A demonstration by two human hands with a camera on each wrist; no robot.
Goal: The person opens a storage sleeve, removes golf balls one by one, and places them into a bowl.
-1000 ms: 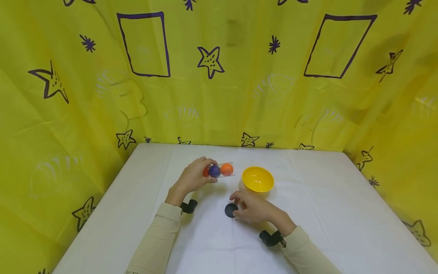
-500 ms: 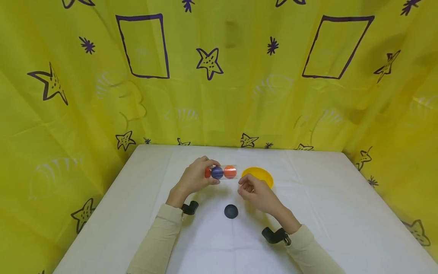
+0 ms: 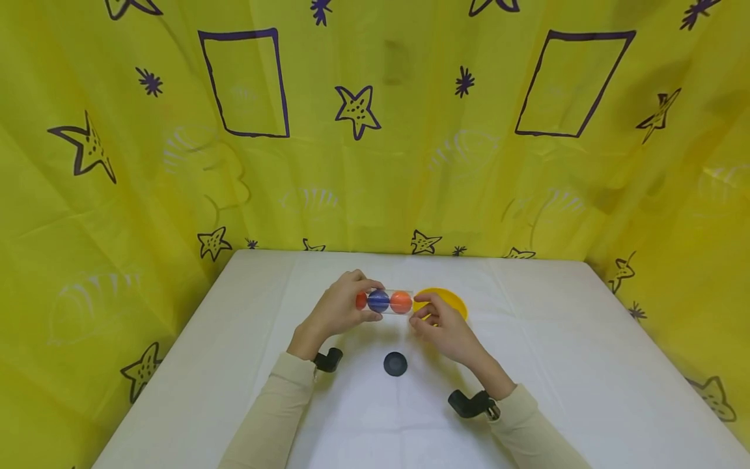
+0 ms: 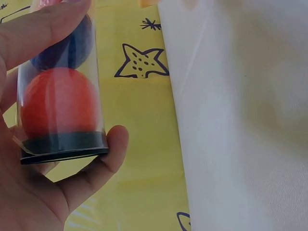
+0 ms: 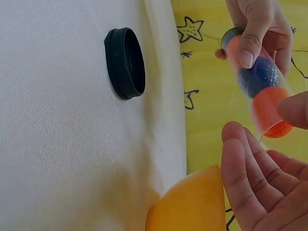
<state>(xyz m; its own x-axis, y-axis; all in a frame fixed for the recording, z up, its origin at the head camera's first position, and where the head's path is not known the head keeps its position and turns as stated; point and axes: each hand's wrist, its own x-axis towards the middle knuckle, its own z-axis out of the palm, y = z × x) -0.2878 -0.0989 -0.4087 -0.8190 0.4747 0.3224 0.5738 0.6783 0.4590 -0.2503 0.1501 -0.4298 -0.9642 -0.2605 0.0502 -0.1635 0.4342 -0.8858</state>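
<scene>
The left hand point(image 3: 336, 311) gripped a clear tube point(image 3: 383, 302) at the frame's centre, above the table point(image 3: 556, 365). Its fingers hid most of the leftmost orange ball; the blue ball point(image 3: 378, 301) and the other orange ball point(image 3: 401, 302) showed plainly. No writing could be read anywhere. The right hand point(image 3: 442, 326), relaxed and holding nothing, had risen from the black cap point(image 3: 395, 363) to the tube's open end, covering part of the yellow bowl point(image 3: 448, 299). The cap lay alone, lower centre.
</scene>
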